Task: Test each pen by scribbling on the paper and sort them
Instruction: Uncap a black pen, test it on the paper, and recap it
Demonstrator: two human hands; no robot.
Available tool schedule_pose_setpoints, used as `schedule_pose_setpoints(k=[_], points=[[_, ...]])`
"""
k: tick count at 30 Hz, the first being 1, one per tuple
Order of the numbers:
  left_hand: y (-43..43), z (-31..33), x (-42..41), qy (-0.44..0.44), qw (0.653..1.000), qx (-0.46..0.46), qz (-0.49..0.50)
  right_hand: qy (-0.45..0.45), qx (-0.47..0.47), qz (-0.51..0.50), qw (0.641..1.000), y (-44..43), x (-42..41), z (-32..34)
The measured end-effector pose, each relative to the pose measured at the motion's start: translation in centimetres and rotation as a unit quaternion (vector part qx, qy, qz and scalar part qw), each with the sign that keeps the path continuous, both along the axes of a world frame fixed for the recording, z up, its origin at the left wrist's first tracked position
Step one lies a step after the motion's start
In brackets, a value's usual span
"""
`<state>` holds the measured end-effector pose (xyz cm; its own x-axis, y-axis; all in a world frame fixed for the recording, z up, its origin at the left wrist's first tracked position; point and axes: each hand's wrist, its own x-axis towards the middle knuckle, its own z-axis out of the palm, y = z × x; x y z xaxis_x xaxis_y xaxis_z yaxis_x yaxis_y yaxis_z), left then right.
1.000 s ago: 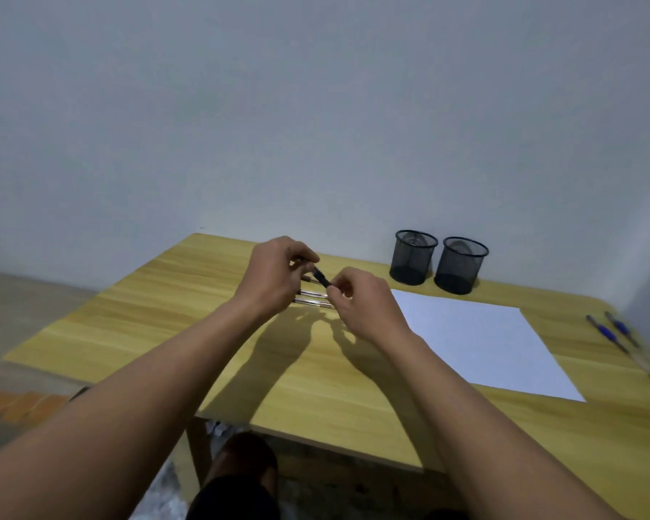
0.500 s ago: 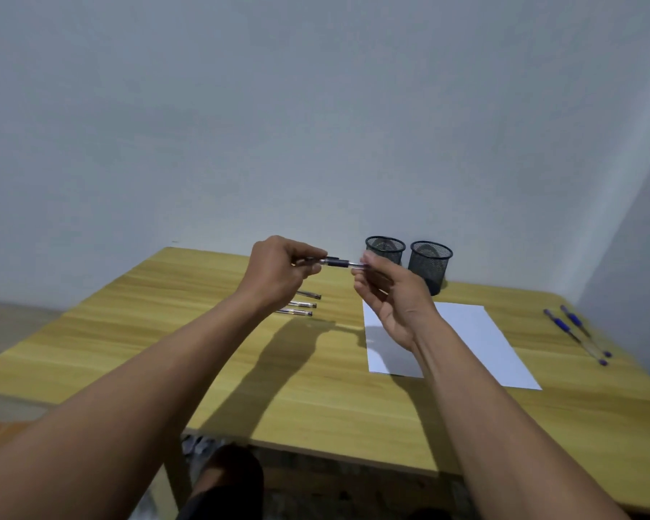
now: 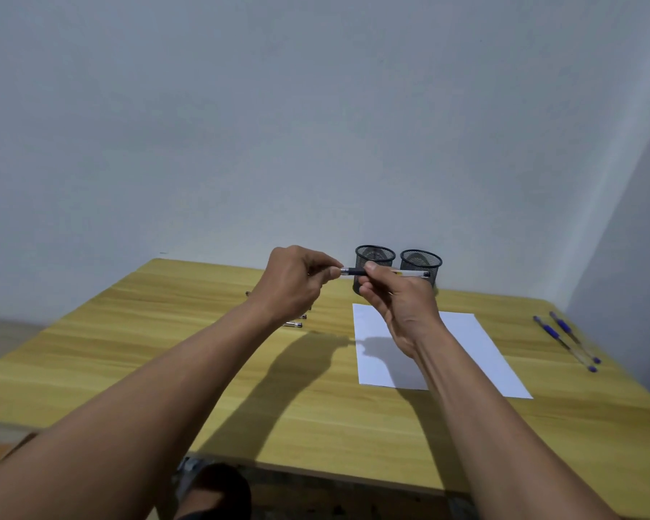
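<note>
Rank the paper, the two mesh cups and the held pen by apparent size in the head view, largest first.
1. paper, by far the largest.
2. left mesh cup and right mesh cup: alike, so not ranked; the right hand hides part of the left one.
3. held pen: thinnest, though nearer the camera, so unsure.

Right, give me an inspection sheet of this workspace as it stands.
Surface: wooden table, light grain.
Job's things: pen held level in the air; white paper lying flat, no scribbles seen; left mesh cup and right mesh cup upright, side by side near the wall; loose pens on the table, mostly hidden behind the left hand; blue pens, two, lying right of the paper.
Clutter: nothing seen.
Hands: left hand pinches the pen's end; right hand grips its barrel.
Cables: nothing seen.
Surroundings: plain wall behind the table.
</note>
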<state>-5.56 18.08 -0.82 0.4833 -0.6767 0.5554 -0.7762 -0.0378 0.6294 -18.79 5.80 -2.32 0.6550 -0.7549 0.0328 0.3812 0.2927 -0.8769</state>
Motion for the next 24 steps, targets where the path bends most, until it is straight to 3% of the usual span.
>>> schedule_pose_setpoints(k=[10, 15, 19, 23, 24], points=[[-3.2, -0.6, 0.8, 0.033, 0.999, 0.039, -0.008, 0.011, 0.030, -0.045, 0.998, -1.9, 0.5, -1.2], [-5.2, -1.6, 1.5, -0.034, 0.999, 0.033, -0.022, 0.009, 0.045, -0.066, 0.997, -3.4, 1.1, -1.8], [-6.2, -2.1, 2.6, 0.039, 0.997, 0.064, -0.022, 0.013, 0.044, -0.072, 0.996, -4.3, 1.8, -2.4], [-6.7, -2.3, 2.9, -0.097, 0.994, 0.043, -0.030, 0.000, 0.056, -0.082, 0.995, -4.5, 2.8, -2.9], [-6.8, -2.4, 3.1, -0.082, 0.995, 0.048, -0.030, -0.002, 0.058, -0.084, 0.995, -4.7, 3.0, -3.0]])
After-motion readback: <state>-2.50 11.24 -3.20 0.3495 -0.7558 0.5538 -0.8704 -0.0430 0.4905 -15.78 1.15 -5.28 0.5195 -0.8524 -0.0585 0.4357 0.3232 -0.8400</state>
